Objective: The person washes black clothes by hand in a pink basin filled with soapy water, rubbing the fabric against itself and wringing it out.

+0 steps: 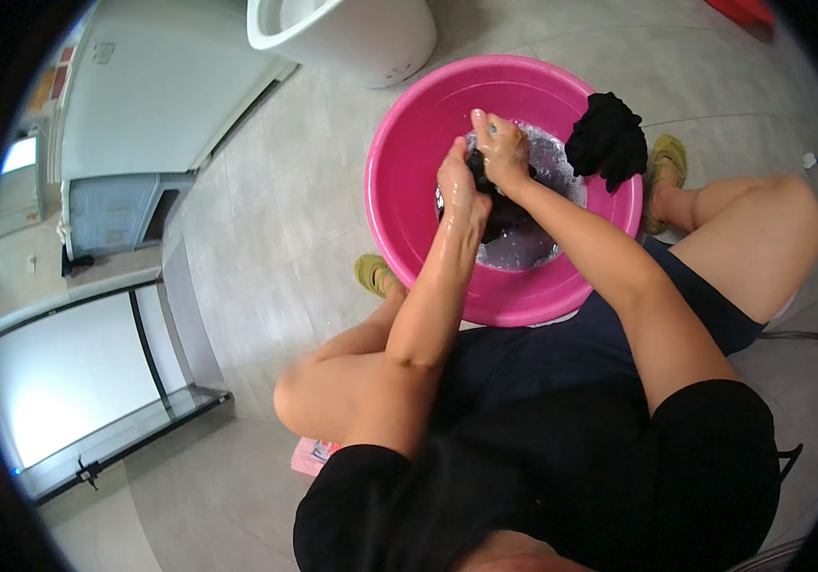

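A large pink basin (398,191) of cloudy, sudsy water (516,254) stands between my knees. Over the water, my left hand (460,183) and my right hand (504,151) are close together, wet, with a bunched wet black cloth (478,172) gripped between them. Part of this cloth hangs down toward the water, and its shape is mostly hidden by my hands and forearms. My right hand is closed on its upper part, while my left hand wraps its near left side. Another crumpled black cloth (607,141) lies draped over the basin's right rim.
Beyond the basin stands a white toilet-like fixture (371,43). A red object (743,13) shows at the far right. Near my left knee lies a pink package (310,456). A cable (809,337) runs along the tiled floor at right, and a glass-panelled door frame (94,372) is at left.
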### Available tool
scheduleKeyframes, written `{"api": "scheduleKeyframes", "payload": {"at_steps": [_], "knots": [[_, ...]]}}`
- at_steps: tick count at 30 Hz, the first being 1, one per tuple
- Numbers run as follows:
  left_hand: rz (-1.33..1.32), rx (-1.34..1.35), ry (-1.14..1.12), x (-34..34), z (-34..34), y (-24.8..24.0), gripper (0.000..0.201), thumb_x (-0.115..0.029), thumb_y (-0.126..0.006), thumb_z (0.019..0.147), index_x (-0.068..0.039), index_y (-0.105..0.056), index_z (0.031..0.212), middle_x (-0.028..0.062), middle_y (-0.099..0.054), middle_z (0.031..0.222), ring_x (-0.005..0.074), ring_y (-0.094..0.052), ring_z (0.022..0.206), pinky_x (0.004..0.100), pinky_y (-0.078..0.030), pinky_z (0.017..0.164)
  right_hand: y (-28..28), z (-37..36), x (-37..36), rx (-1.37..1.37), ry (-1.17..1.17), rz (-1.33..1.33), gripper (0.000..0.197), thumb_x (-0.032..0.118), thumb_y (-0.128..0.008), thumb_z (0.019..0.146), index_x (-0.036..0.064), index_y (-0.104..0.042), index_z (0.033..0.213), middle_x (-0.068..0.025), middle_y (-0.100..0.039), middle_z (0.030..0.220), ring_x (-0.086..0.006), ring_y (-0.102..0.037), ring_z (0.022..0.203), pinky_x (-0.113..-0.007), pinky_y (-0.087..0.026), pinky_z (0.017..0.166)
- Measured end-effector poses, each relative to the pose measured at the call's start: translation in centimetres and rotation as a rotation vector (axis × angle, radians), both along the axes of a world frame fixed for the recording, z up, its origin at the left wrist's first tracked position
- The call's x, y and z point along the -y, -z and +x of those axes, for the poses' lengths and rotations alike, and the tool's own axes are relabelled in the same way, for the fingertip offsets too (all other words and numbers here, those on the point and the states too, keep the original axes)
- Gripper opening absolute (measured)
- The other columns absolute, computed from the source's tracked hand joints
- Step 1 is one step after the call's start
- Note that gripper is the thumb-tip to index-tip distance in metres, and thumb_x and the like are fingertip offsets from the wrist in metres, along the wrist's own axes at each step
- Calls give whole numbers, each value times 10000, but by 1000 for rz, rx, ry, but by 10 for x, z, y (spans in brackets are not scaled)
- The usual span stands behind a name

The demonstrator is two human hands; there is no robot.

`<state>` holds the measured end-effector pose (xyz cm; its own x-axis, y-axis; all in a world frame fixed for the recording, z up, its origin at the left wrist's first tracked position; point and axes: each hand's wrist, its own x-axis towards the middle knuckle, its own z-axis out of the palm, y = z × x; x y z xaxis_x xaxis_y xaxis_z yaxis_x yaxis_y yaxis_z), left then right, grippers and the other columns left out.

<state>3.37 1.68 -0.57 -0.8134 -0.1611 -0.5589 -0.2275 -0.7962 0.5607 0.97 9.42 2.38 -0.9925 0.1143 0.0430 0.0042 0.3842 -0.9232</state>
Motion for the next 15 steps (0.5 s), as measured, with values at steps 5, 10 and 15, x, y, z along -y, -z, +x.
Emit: {"api": "scheduleKeyframes", "payload": {"at_steps": [5,10,15], "knots": [[-190,-256,16,71,12,26,239,-248,-485,909,-72,-538,756,29,-517,685,152,-504,635,301,-450,577,-44,57,47,-174,-94,-96,354,336,-446,895,54,-590,736,-195,-594,706,-386,-584,689,-459,-455,629],[-49,-8,24,42,0,-29,193,-220,-542,894,-87,-539,754,-5,-496,665,123,-483,596,280,-434,549,-14,28,26,-148,-62,-56,358,351,-445,898,44,-567,758,-201,-601,757,-408,-574,704,-476,-445,623],[-970,-245,763,67,5,-63,693,-173,-794,643,9,-447,1215,41,-566,898,156,-558,827,288,-445,785,20,-8,0,13,-286,-209,357,351,-430,905,46,-612,863,-133,-637,780,-303,-618,773,-381,-463,713]]}}
